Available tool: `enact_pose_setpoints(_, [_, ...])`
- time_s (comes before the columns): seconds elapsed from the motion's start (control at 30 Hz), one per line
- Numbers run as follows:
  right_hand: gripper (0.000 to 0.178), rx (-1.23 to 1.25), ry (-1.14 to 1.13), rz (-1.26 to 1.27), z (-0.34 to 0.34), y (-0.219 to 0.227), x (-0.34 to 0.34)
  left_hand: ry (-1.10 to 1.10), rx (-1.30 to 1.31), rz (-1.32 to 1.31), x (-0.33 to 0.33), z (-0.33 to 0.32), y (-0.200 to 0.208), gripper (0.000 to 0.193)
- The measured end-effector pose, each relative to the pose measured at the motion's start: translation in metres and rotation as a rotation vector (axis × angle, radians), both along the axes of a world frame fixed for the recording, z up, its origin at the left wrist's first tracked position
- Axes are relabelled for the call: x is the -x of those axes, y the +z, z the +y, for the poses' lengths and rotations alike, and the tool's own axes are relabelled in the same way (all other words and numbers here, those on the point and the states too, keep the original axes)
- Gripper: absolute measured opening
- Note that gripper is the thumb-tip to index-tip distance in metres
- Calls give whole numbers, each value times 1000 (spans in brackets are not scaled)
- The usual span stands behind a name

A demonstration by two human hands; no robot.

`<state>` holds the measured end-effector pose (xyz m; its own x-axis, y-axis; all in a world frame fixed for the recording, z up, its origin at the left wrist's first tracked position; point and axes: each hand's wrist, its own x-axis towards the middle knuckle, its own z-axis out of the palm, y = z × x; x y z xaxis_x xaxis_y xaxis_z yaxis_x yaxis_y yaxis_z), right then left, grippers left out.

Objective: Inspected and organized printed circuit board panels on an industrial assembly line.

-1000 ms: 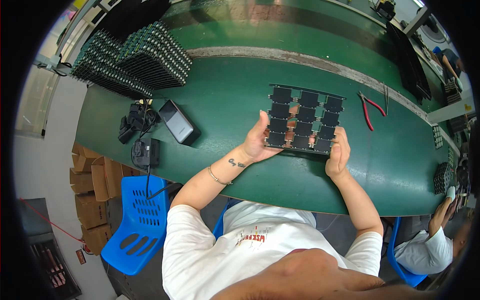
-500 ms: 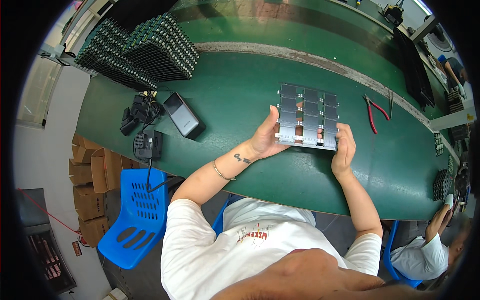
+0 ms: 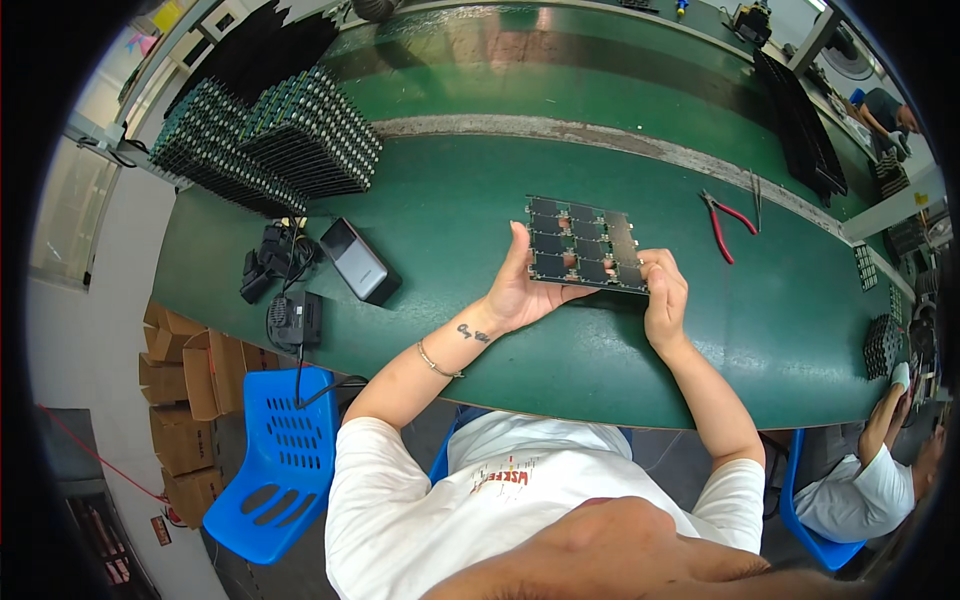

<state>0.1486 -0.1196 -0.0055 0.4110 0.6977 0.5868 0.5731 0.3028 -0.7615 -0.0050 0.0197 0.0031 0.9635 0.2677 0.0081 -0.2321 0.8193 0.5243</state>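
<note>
And here's the circuit-board panel, up in both hands over the green bench, with plenty of it out of sight: its underside faces away, and the left hand's fingers vanish behind it, giving themselves away only as skin-toned patches through the gaps between the dark modules. The right thumb is hard to pick out too, and the small parts along the panel's edges are too fine to read. Out at the right rim, a co-worker is squeezed and cut off by the curve of the lens. Back to the middle: the left hand is supporting the panel's near left corner, fingers underneath, thumb standing up just beside the left edge; whether that thumb actually touches, I can't tell. Over on the other side, the right hand is gripping the near right corner, fingers curled at the edge, so the panel sits between the two hands. Its module face is turned up toward the camera, tilted, the far edge running slightly downhill from left to right. It looks a touch longer from side to side, though with that tilt the true long axis is uncertain. Well apart to the right lie the red-handled pliers, jaws toward the far side, with tweezers near them.
</note>
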Motion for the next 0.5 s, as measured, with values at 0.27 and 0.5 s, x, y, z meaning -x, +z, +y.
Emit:
enact_pose_setpoints(0.27, [23,-22,1,-15,1,2,0,-22,67,-62,-1,-1,2,77])
enact_pose_setpoints(0.5, [23,37,24,218,2,1,-3,5,115,-57,-2,1,2,77])
